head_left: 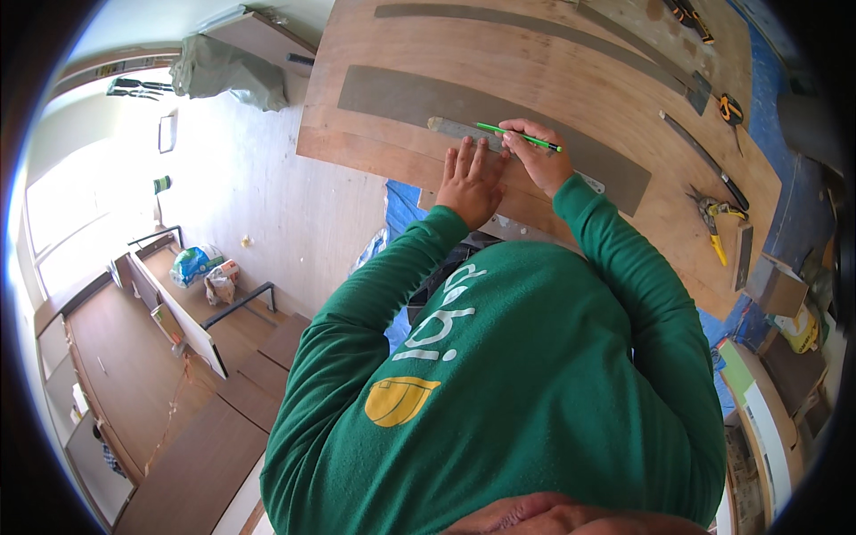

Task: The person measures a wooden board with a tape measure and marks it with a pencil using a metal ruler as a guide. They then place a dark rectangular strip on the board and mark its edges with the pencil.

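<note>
A green pencil (493,129) is gripped between the fingers of my right hand (540,162), its tip pointing left. Under it lies a metal ruler (450,129), set along a flat grey-brown strip (392,96) and partly hidden by both hands. My left hand (473,185) lies flat with spread fingertips pressing on the ruler's near edge. The pencil's tip is close to the ruler's far edge; I cannot tell whether it touches the strip. Strip and ruler rest on a large plywood board (374,165) in front of my body.
Longer grey-brown strips (499,16) lie farther back. On the board's right are yellow-handled snips (713,216), a long black-handled tool (706,160) and an orange-and-black tool (731,109). Blue sheeting (765,169) borders the right side. Brown cabinet panels (134,357) stand at lower left.
</note>
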Tool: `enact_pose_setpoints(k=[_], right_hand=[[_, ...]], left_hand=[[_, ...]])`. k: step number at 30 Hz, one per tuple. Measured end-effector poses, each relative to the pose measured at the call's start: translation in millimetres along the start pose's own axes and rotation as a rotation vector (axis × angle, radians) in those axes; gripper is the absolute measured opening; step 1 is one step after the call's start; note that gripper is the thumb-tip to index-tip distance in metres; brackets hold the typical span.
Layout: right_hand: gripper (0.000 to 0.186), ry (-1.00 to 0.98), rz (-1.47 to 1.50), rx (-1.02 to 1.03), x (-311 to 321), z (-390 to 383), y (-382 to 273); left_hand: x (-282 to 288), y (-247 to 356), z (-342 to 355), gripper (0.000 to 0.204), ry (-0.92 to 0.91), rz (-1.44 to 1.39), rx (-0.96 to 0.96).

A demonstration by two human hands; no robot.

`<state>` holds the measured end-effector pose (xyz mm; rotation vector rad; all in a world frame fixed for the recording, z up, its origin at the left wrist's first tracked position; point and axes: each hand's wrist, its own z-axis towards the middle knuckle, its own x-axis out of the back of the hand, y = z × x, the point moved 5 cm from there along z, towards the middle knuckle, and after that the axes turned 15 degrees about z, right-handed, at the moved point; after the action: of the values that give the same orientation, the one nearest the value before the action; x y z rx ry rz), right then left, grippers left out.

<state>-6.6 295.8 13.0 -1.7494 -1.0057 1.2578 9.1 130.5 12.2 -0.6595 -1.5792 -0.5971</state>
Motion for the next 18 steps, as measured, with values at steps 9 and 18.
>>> enact_pose_setpoints(k=[9,18], right_hand=[[0.022,-0.029,-0.086,0.003,5,3,11],[0.023,-0.038,-0.104,-0.017,7,4,13]], left_hand=[[1,0,0,0.064,0.022,0.001,-0.006],[0,-1,1,0.064,0.011,-0.007,-0.004]])
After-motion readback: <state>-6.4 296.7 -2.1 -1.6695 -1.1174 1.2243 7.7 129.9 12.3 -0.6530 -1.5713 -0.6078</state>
